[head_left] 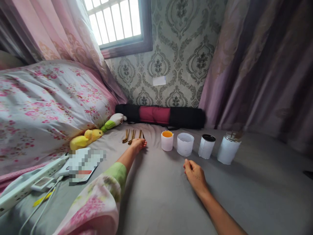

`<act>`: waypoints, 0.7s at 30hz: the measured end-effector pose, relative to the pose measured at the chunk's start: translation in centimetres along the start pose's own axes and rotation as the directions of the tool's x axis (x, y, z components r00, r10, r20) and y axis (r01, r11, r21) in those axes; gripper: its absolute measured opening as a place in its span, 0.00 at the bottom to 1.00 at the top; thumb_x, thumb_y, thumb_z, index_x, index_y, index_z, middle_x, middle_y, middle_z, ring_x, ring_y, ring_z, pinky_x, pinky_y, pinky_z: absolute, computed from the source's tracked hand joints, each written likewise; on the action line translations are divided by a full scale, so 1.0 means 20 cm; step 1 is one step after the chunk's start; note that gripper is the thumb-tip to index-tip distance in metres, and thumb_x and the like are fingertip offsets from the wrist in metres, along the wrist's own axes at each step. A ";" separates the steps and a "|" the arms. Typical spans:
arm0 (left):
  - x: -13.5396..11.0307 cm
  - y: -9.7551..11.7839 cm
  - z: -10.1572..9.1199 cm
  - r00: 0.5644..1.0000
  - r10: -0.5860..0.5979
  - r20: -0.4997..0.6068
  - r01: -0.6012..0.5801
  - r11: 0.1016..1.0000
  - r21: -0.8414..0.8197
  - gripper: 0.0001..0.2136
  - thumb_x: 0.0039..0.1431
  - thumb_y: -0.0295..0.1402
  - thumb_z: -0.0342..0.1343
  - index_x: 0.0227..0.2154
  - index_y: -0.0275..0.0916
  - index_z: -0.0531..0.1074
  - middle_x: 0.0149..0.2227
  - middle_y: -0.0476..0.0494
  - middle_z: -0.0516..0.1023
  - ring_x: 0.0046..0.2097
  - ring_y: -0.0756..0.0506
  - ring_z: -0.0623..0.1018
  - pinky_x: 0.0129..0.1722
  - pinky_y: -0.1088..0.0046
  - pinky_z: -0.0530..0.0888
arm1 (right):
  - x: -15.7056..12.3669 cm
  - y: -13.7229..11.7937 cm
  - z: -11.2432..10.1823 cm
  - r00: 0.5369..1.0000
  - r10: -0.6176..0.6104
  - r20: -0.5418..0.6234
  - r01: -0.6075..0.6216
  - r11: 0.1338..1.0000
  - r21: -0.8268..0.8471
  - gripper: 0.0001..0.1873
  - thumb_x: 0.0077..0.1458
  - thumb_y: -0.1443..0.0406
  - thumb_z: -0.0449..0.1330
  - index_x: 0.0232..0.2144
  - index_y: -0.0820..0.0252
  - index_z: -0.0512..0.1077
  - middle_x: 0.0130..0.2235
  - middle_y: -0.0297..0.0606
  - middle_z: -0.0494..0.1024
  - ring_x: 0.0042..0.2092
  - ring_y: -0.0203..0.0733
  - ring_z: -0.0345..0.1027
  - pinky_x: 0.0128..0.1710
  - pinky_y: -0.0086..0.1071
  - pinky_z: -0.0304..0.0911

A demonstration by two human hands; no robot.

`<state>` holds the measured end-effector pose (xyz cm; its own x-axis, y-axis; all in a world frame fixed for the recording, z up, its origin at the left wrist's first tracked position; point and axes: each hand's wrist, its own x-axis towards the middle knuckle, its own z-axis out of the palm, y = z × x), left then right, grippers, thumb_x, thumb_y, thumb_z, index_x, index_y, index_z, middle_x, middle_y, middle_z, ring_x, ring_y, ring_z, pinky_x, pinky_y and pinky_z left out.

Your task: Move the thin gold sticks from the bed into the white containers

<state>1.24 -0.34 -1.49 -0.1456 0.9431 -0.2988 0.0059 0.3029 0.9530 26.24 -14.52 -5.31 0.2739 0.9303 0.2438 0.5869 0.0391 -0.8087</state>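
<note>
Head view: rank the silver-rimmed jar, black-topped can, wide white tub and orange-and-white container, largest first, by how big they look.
1. Silver-rimmed jar
2. Black-topped can and wide white tub: too alike to rank
3. Orange-and-white container

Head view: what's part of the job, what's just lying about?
Likely job: thin brown pieces by the left hand; orange-lined cup; wide tub; black-rimmed can; metal-rimmed jar.

Lying about: yellow plush; white and green plush; power strip; long roll.
</note>
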 end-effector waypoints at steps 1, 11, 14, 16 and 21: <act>-0.01 -0.01 0.01 1.000 -0.002 0.011 0.002 0.999 -0.039 0.15 0.54 0.35 0.48 0.44 0.34 0.63 0.44 0.40 0.67 0.41 0.46 0.70 0.38 0.63 0.69 | 0.00 0.00 0.00 1.000 -0.001 0.000 0.001 1.000 0.001 0.22 0.52 0.52 0.42 0.20 0.60 0.64 0.20 0.37 0.70 0.21 0.35 0.59 0.20 0.25 0.50; -0.13 -0.09 0.10 0.995 0.044 0.091 -0.008 0.932 -0.361 0.02 0.49 0.20 0.51 0.25 0.28 0.67 0.23 0.44 0.70 0.21 0.56 0.70 0.21 0.83 0.67 | 0.00 0.01 0.00 1.000 -0.016 -0.007 0.016 1.000 -0.018 0.23 0.52 0.52 0.42 0.19 0.60 0.65 0.20 0.36 0.70 0.20 0.34 0.59 0.20 0.25 0.50; -0.18 -0.11 0.12 0.992 0.043 0.116 0.010 0.907 -0.422 0.03 0.49 0.19 0.50 0.25 0.29 0.68 0.22 0.44 0.71 0.21 0.56 0.70 0.20 0.83 0.68 | 0.00 0.00 0.00 0.999 -0.028 -0.015 0.028 1.000 -0.014 0.23 0.52 0.52 0.42 0.19 0.60 0.65 0.20 0.36 0.70 0.20 0.34 0.59 0.20 0.26 0.50; -0.20 -0.13 0.14 0.991 0.043 0.125 0.019 0.889 -0.458 0.04 0.49 0.18 0.50 0.26 0.29 0.68 0.22 0.45 0.71 0.21 0.56 0.70 0.20 0.84 0.68 | 0.00 0.00 0.00 0.999 -0.034 -0.015 0.034 0.999 -0.013 0.23 0.52 0.52 0.42 0.20 0.60 0.65 0.20 0.36 0.70 0.20 0.34 0.59 0.20 0.25 0.50; -0.26 -0.18 0.19 0.989 0.047 0.141 0.035 0.847 -0.531 0.05 0.48 0.18 0.50 0.27 0.30 0.68 0.22 0.46 0.70 0.21 0.57 0.70 0.20 0.84 0.68 | 0.00 -0.01 0.00 0.999 -0.039 -0.014 0.039 0.999 -0.014 0.23 0.52 0.52 0.42 0.20 0.61 0.65 0.20 0.36 0.70 0.20 0.33 0.59 0.19 0.25 0.50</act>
<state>5.65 -5.82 -3.58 -0.0045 0.9662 -0.2576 -0.5254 0.2169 0.8227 26.23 -14.56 -5.17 0.2615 0.9227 0.2831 0.6081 0.0703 -0.7907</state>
